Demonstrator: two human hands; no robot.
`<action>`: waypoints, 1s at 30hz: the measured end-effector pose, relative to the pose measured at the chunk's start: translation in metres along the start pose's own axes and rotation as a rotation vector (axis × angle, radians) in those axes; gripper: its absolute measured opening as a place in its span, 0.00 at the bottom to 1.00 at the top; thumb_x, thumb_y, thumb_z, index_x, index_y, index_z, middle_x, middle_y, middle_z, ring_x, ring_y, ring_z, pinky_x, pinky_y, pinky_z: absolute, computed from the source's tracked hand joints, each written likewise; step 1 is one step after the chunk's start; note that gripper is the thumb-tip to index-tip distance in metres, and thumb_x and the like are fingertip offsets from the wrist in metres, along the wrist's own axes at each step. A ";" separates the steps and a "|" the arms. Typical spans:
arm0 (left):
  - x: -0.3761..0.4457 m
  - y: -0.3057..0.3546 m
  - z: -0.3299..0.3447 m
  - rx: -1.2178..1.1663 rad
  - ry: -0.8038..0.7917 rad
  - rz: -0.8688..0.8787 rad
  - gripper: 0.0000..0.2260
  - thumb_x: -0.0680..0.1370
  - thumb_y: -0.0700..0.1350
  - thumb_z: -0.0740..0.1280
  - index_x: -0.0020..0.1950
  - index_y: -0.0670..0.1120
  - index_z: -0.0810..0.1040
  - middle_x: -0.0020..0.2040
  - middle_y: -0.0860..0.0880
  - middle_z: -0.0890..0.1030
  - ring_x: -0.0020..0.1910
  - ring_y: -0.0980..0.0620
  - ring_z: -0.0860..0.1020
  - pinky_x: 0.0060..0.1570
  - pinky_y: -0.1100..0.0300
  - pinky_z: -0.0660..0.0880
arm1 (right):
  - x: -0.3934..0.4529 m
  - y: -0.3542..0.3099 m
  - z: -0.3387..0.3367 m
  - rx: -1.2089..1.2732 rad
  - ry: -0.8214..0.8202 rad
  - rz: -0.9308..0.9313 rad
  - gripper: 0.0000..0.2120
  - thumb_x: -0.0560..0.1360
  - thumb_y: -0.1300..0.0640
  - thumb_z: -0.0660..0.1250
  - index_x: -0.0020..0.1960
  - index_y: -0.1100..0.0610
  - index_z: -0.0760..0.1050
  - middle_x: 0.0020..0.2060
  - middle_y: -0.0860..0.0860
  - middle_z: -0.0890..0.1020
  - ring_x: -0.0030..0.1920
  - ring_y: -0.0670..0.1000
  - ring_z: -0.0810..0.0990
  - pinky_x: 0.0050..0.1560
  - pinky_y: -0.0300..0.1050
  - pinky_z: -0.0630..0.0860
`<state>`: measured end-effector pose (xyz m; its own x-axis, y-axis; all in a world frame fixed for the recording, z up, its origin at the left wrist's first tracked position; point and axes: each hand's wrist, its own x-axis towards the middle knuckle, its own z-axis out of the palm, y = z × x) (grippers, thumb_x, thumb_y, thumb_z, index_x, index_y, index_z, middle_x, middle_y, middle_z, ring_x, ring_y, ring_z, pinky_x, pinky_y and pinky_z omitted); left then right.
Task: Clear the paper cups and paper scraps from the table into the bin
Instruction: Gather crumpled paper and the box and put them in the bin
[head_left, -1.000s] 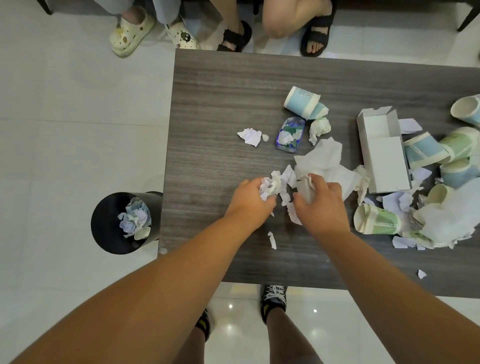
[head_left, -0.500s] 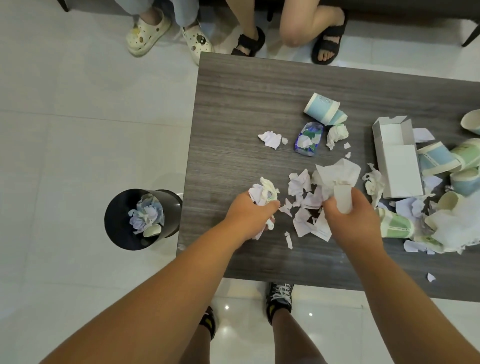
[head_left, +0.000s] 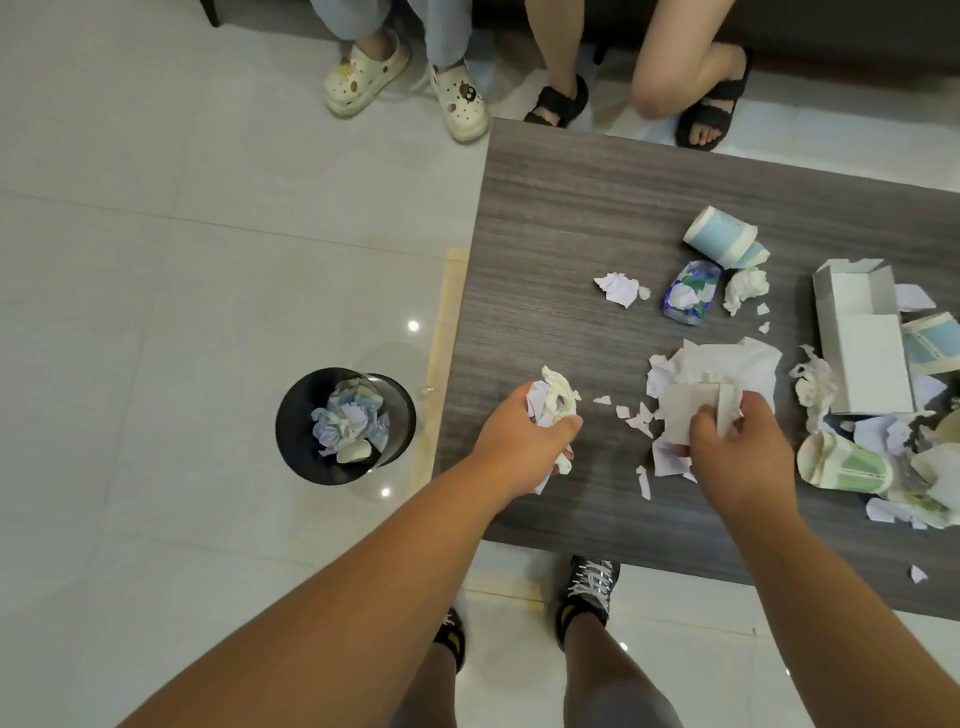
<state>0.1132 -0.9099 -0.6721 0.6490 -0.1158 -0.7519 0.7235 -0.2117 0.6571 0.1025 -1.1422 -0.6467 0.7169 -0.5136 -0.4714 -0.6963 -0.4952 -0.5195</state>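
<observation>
Crumpled paper wad (head_left: 551, 402) gripped in curled left hand (head_left: 519, 441) fingers above table (head_left: 561, 218); flat paper scraps (head_left: 691, 410) pinched by right hand (head_left: 737, 452); bin (head_left: 296, 441) on floor, left.

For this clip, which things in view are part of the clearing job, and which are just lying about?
Part of the job:
left hand gripping a wad of scraps
right hand on the tissue pile
blue cup
green cup
bin
table

Just lying about:
white box
blue packet
</observation>
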 end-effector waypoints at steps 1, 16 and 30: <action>-0.003 0.003 -0.002 0.014 -0.006 0.004 0.08 0.81 0.54 0.71 0.59 0.59 0.77 0.51 0.54 0.86 0.46 0.56 0.84 0.47 0.58 0.79 | -0.006 -0.005 0.004 0.010 -0.018 -0.007 0.06 0.77 0.45 0.60 0.52 0.43 0.72 0.45 0.47 0.84 0.42 0.49 0.85 0.43 0.51 0.81; 0.029 0.019 -0.017 0.133 0.190 -0.137 0.12 0.78 0.53 0.71 0.60 0.56 0.78 0.51 0.54 0.86 0.47 0.54 0.85 0.41 0.62 0.79 | 0.015 -0.066 0.082 -0.005 -0.379 -0.042 0.16 0.78 0.48 0.65 0.63 0.51 0.77 0.52 0.49 0.85 0.53 0.55 0.85 0.57 0.60 0.83; 0.029 0.010 -0.017 0.249 0.244 -0.156 0.13 0.79 0.59 0.71 0.60 0.60 0.73 0.47 0.63 0.78 0.45 0.61 0.77 0.37 0.66 0.69 | 0.032 -0.063 0.070 0.046 -0.465 -0.004 0.17 0.80 0.51 0.67 0.68 0.50 0.77 0.55 0.48 0.83 0.58 0.56 0.84 0.57 0.60 0.85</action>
<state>0.1434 -0.8991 -0.6865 0.5944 0.1645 -0.7871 0.7580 -0.4416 0.4801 0.1711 -1.0780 -0.6794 0.6657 -0.1385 -0.7332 -0.6991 -0.4593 -0.5480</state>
